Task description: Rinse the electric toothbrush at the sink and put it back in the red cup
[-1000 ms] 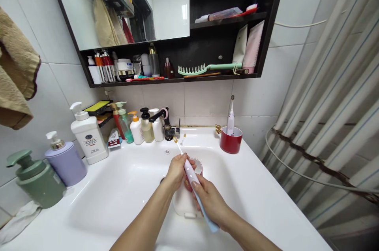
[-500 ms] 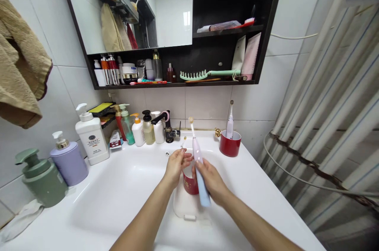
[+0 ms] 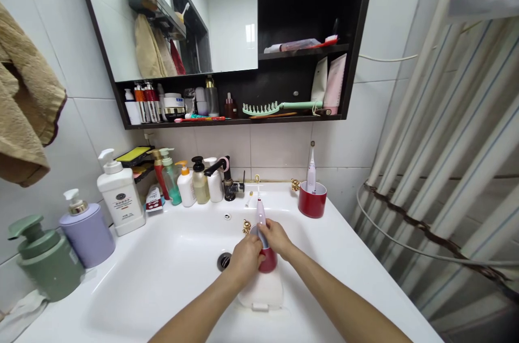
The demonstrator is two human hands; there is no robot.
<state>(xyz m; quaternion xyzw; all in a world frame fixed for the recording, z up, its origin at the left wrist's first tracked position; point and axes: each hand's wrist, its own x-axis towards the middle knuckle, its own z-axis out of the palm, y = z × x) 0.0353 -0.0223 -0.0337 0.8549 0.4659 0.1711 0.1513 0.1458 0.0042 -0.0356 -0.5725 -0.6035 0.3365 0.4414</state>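
Note:
A red cup (image 3: 268, 263) with a gold ornamental handle stands on a whitish pad (image 3: 261, 291) at the right of the basin. Upright in its opening is a pale pink electric toothbrush (image 3: 260, 212), its lower part inside the cup. My right hand (image 3: 278, 237) is closed around the toothbrush's body. At the cup's left side, my left hand (image 3: 246, 257) curls its fingers over the rim and wall, hiding part of it. A small replacement brush head (image 3: 249, 200) lies on the ledge behind.
A second red cup (image 3: 312, 201) holding a white toothbrush (image 3: 311, 173) stands on the right counter. Behind the basin is a black faucet (image 3: 230, 183) beside several pump bottles. The drain (image 3: 224, 261) lies left of my hands. Overhead hangs a dark cabinet (image 3: 302, 75).
The toothbrush has moved from in front of the cup to upright inside it. My left hand has come down onto the cup, and the gold handle now shows.

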